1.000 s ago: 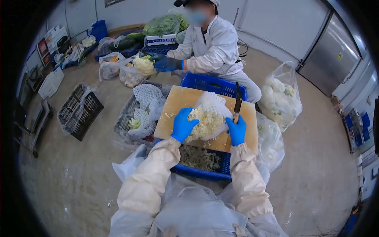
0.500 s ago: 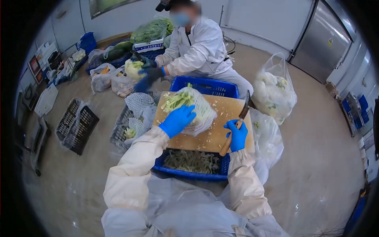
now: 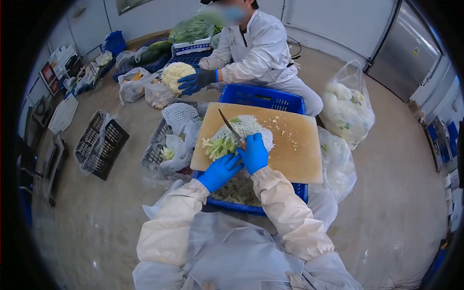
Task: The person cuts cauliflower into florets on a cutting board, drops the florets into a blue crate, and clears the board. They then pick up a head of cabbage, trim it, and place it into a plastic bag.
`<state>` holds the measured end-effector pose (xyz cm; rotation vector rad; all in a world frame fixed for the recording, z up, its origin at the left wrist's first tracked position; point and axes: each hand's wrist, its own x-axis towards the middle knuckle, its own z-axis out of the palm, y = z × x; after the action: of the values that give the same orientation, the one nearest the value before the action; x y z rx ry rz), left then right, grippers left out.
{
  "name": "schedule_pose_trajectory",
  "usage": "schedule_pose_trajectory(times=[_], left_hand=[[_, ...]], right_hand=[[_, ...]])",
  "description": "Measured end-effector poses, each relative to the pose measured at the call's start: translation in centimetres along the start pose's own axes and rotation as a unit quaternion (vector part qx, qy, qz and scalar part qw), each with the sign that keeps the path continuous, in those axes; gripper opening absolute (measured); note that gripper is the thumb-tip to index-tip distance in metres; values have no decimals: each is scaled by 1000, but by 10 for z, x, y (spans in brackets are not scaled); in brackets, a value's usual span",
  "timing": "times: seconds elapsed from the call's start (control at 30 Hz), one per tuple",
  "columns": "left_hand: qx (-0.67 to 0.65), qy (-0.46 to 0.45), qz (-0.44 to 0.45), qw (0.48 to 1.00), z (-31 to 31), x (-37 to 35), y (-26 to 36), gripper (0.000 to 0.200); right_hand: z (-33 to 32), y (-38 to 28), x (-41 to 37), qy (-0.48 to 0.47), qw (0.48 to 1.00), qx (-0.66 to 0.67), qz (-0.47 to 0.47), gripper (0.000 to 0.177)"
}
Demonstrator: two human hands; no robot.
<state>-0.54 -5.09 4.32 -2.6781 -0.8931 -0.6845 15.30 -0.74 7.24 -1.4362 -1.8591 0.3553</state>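
Observation:
A cauliflower with pale green leaf stalks, its head wrapped in a white foam net, lies on the tan cutting board. My left hand, in a blue glove, presses its fingers against the near side of the cauliflower. My right hand, also gloved in blue, is closed around the handle of a knife. The dark, curved blade points up and left above the stalks. The handle is mostly hidden by my fingers. White scraps are scattered on the board's right half.
Under the board, a blue crate holds trimmings. Left of it stands a grey crate with foam nets. Across from me a co-worker holds another cauliflower. Filled plastic bags stand at right, a black crate at left.
My right hand has brought the knife left, over the cauliflower. The cauliflower now lies lower on the board with its stalks toward the left. The co-worker's cauliflower has turned to show its white head.

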Motion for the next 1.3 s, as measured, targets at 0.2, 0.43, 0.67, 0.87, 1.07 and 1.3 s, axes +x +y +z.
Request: schedule_pose_trajectory(times=[0.2, 0.43, 0.67, 0.87, 1.07, 1.3], left_hand=[[-83, 81, -175, 978, -11, 5, 9, 33], [-52, 127, -193, 971, -13, 21, 9, 29], [-28, 147, -183, 972, -7, 16, 9, 28], [-25, 151, -191, 969, -13, 19, 14, 29], [-45, 131, -213, 967, -13, 26, 15, 29], [95, 96, -178, 975, -14, 70, -17, 45]], right_hand=[[-10, 2, 3, -5, 994, -78, -78, 19], [-41, -12, 44, -61, 997, -35, -39, 27], [-19, -13, 22, -77, 983, -154, -71, 32], [-28, -6, 33, -52, 984, -120, -120, 22], [-48, -13, 78, -73, 996, 8, -48, 27], [-44, -5, 102, -85, 995, 5, -55, 28]])
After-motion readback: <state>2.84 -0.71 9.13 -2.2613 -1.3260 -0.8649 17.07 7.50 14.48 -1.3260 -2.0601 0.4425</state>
